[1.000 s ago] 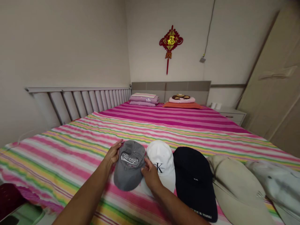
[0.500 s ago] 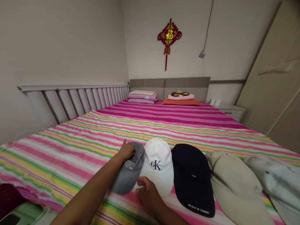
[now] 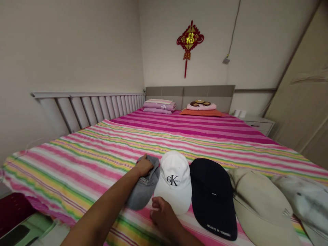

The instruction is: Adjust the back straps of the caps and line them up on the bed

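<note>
A red Chinese-knot ornament [image 3: 190, 39] with a gold character hangs at upper centre, a grey cable [image 3: 234, 29] to its right. Below, before the grey headboard [image 3: 217, 91], sit folded purple bedding [image 3: 159, 107] and a pink folded quilt [image 3: 202, 107] over an orange piece [image 3: 200, 112]. A white radiator [image 3: 110, 106] lines the left wall; a white nightstand [image 3: 261, 125] stands at right.

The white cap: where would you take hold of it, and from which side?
Probably the front edge of the white cap's brim, pinched from the near side. The brim points toward the camera, with the right hand close by, while the grey cap and black cap sit close on either side.
</note>
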Motion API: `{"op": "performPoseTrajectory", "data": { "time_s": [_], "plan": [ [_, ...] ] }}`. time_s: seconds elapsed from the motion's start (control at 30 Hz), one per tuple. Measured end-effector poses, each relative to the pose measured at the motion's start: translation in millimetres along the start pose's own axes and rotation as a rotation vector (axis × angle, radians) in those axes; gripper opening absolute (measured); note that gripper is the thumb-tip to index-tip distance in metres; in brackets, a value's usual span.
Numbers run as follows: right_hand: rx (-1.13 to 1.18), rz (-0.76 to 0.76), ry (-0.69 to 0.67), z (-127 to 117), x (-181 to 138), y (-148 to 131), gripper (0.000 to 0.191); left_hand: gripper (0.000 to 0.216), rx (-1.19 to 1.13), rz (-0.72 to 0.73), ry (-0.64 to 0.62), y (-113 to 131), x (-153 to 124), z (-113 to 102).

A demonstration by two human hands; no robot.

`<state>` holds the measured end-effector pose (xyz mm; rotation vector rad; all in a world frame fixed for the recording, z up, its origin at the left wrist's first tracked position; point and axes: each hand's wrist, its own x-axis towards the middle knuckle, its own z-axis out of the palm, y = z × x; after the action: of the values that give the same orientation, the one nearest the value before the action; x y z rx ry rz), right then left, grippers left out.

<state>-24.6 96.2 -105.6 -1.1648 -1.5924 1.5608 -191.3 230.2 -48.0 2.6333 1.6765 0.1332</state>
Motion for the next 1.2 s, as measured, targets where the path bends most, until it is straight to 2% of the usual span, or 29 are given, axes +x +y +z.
{"op": "performPoseTrajectory", "data": {
  "time_s": [0.1, 0.23, 0.33, 0.43, 0.73, 0.97, 1.1, 1.2],
  "plan": [
    [-0.074, -0.036, -0.001, 1.0, -0.6, -3.8, 0.048, 0.004, 0.137, 0.005, 0.047, 0.2, -2.7, -15.7],
    [-0.506, -0.255, 0.006, 0.6, -4.7, -15.6, 0.056, 0.016, 0.273, -0.033, 0.167, 0.5, -4.0, -39.5],
    [-0.869, -0.356, -0.075, 0.0, -2.3, -28.1, 0.051, 0.019, 0.343, -0.067, 0.238, 1.7, -3.0, -50.7],
    [-1.093, -0.368, -0.112, 1.1, 3.7, -37.2, 0.04, 0.021, 0.385, -0.078, 0.273, 2.8, -1.3, -55.3],
    [-1.198, -0.287, -0.057, 6.7, 11.3, -42.4, 0.041, 0.025, 0.426, -0.158, 0.326, 6.8, -0.7, -45.3],
    [-1.233, -0.296, -0.053, 7.9, 5.6, -42.0, 0.045, 0.025, 0.416, -0.171, 0.317, 9.9, -2.0, -39.8],
    [-1.245, -0.36, -0.05, 1.8, -8.2, -39.1, 0.044, 0.026, 0.392, -0.193, 0.34, 11.5, -10.5, -49.5],
    [-1.232, -0.452, -0.041, -7.2, -22.9, -25.2, 0.033, 0.029, 0.331, -0.244, 0.426, 22.2, -31.7, -50.9]
  ]
}}
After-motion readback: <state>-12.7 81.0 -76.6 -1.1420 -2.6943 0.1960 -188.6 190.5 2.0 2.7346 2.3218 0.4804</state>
